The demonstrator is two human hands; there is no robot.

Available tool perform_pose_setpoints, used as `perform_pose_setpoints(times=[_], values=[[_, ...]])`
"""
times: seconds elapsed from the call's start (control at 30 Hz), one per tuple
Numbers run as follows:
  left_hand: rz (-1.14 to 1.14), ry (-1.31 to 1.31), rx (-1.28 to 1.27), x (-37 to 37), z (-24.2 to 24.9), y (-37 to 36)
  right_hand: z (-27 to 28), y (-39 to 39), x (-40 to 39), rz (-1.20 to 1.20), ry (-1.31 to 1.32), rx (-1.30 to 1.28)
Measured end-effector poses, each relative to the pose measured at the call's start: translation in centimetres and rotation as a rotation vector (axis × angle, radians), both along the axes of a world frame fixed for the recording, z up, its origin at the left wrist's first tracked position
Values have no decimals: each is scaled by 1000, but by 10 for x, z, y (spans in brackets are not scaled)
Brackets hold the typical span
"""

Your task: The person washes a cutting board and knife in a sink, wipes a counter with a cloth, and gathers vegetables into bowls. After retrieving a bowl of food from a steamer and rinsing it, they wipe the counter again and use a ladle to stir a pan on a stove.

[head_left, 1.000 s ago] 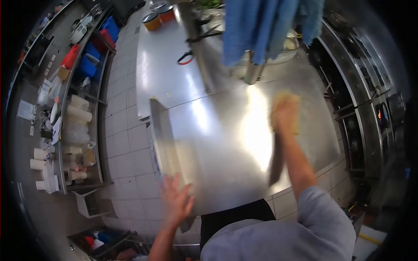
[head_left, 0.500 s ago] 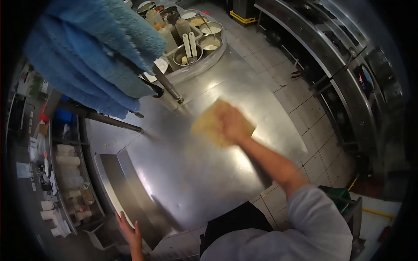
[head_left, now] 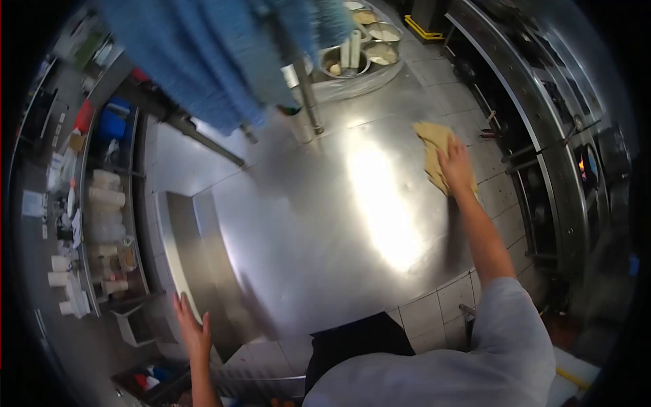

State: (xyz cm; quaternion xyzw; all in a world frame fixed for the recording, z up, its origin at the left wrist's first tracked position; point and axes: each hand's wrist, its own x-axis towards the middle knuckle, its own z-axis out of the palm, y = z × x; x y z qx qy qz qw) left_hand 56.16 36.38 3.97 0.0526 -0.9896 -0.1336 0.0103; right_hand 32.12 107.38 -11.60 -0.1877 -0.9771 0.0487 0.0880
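Near the right edge of the steel worktable point(head_left: 305, 244), my right hand point(head_left: 458, 166) presses down on a yellow cleaning cloth point(head_left: 435, 146). The cloth is rumpled, and part of it spreads out past my fingers to the left and far side. My left hand point(head_left: 194, 331) is open, fingers apart, at the outer side of the table's raised metal ledge point(head_left: 196, 271). Nothing is in that hand.
Blue towels point(head_left: 196, 61) hang from a metal rail over the far left of the table. Behind them stand metal bowls point(head_left: 383, 53) of ingredients. Shelves with stacked containers point(head_left: 107, 197) line the left. A steel cooking range point(head_left: 536, 115) with a visible flame runs along the right.
My right hand has swept the cloth from the table's middle to its right edge. My left hand stays by the ledge, still open. The view has shifted.
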Motion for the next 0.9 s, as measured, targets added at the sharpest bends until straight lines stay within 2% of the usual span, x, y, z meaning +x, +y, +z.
perform_pose_setpoints(times=[0.13,0.2,0.23,0.3,0.33,0.4,0.43,0.5,0.53,0.6,0.63,0.7,0.73,0.77,0.8,0.9], values=[[-10,45,72,1,-12,-14,8,-41,126,287,11,50],[-41,101,110,4,-23,-29,30,-118,178,418,-155,106],[-52,122,149,5,-22,-27,16,-152,203,524,-133,89],[27,119,273,4,-8,-16,23,-244,235,725,-96,-172],[41,137,277,9,-9,-16,33,-298,240,800,-199,-156],[159,275,780,14,-18,-22,20,-379,250,1097,-165,-378],[155,299,791,18,-26,-28,28,-425,249,1252,22,-311],[277,411,1104,35,-48,-50,26,-505,230,1257,32,-508],[203,359,1043,51,-58,-68,10,-531,213,1262,51,-487],[187,273,1070,90,-74,-116,-20,-586,181,475,-114,-1005],[236,251,1126,115,-87,-147,15,-603,173,112,-173,-1812],[411,157,1206,169,-101,-217,49,-616,172,165,-21,-2273],[539,86,1226,195,-103,-251,78,-620,183,189,-68,-2218],[606,93,1184,223,-114,-285,76,-620,190,357,-19,-2153],[672,87,1135,248,-123,-314,97,-626,203,392,-55,-2076],[750,24,1120,280,-120,-375,97,-640,220,378,-226,-1701]])
